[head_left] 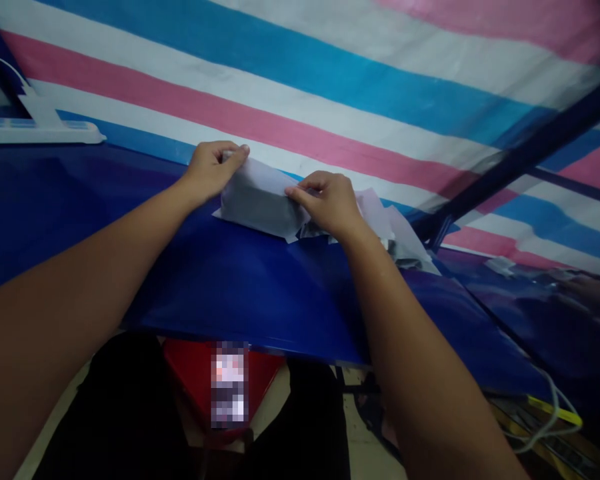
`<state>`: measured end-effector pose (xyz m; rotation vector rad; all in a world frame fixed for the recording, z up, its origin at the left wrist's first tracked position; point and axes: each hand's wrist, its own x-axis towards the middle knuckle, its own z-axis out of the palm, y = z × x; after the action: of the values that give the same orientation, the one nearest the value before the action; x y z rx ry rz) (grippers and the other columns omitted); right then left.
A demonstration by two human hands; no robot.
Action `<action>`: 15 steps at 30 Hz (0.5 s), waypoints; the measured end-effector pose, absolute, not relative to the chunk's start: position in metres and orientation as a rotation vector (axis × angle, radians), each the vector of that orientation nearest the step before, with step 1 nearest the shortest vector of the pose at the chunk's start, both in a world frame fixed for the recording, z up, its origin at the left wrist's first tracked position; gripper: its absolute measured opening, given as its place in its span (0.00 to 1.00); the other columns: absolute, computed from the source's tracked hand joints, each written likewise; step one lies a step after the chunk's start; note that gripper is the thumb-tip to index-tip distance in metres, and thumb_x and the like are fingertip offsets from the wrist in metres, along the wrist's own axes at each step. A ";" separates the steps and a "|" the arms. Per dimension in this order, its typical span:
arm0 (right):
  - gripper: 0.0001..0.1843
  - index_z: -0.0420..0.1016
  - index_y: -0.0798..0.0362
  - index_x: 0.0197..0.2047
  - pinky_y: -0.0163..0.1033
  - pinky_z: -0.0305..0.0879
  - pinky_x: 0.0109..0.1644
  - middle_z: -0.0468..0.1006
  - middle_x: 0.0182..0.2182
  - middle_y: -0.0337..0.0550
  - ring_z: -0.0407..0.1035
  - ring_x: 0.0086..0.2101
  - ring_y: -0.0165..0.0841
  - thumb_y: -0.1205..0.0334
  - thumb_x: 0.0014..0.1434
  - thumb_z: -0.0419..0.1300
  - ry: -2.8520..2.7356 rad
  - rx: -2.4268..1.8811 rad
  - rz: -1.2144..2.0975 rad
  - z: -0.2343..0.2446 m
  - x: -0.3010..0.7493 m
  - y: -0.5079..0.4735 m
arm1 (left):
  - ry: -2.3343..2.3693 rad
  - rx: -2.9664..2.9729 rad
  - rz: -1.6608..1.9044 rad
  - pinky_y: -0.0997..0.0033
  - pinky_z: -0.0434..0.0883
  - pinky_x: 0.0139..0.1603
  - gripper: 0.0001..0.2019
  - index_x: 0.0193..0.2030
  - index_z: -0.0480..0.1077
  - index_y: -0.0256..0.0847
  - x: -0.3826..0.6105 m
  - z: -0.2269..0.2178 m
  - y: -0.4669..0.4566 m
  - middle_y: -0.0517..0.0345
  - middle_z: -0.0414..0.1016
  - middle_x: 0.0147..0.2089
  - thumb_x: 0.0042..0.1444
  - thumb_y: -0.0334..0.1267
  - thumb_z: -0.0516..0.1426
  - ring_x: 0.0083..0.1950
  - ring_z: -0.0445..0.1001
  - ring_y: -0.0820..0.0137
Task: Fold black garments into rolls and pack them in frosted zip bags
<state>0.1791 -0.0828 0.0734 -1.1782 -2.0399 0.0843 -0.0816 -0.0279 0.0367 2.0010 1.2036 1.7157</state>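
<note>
A pale grey paper or plastic packet (265,193) stands on its long edge at the back of the blue table (240,287). My left hand (215,167) pinches its upper left corner between thumb and fingers. At the upper right corner, my right hand (330,200) grips the same packet with thumb and forefinger. What the packet contains, if anything, is hidden. Just right of my right hand lie more pale sheets or packets (405,240), crumpled and overlapping, with some shiny silvery bits among them.
A striped tarpaulin (280,113) hangs behind the table, crossed by a dark metal bar (520,147). At the left rests a white plastic fixture (40,130) with a cable. Below are a red stool (190,367), a pixelated lit screen (230,387) and a looped white cable (550,407).
</note>
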 end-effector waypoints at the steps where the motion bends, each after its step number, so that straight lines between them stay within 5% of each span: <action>1: 0.09 0.81 0.50 0.32 0.48 0.70 0.44 0.84 0.35 0.46 0.76 0.38 0.41 0.58 0.63 0.71 -2.040 -1.165 0.065 0.073 0.179 -0.082 | 1.174 2.031 1.739 0.62 0.72 0.38 0.17 0.33 0.78 0.44 -0.083 0.042 -0.029 0.56 0.78 0.32 0.63 0.56 0.62 0.33 0.73 0.66; 5: 0.08 0.82 0.49 0.33 0.49 0.72 0.49 0.84 0.38 0.46 0.77 0.42 0.42 0.58 0.65 0.70 -2.081 -1.123 0.029 0.073 0.182 -0.082 | 1.095 2.372 1.559 0.59 0.75 0.54 0.08 0.42 0.81 0.46 -0.086 0.060 -0.043 0.53 0.85 0.48 0.60 0.42 0.61 0.49 0.79 0.61; 9: 0.08 0.83 0.48 0.36 0.50 0.72 0.54 0.84 0.42 0.48 0.77 0.46 0.44 0.57 0.67 0.68 -2.121 -1.034 0.016 0.074 0.184 -0.083 | 1.170 2.735 1.147 0.56 0.70 0.66 0.17 0.47 0.80 0.43 -0.091 0.070 -0.058 0.53 0.82 0.53 0.51 0.34 0.60 0.60 0.75 0.56; 15: 0.09 0.85 0.49 0.41 0.51 0.73 0.51 0.85 0.43 0.49 0.78 0.45 0.46 0.53 0.61 0.72 -2.268 -1.111 0.121 0.082 0.186 -0.092 | 1.354 2.624 0.757 0.59 0.68 0.61 0.17 0.47 0.83 0.46 -0.107 0.085 -0.071 0.58 0.82 0.52 0.48 0.40 0.64 0.52 0.75 0.59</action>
<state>0.1861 -0.0919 0.0816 -1.1111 -2.2681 0.1211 -0.1072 -0.0707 0.0855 2.6242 1.3543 0.7568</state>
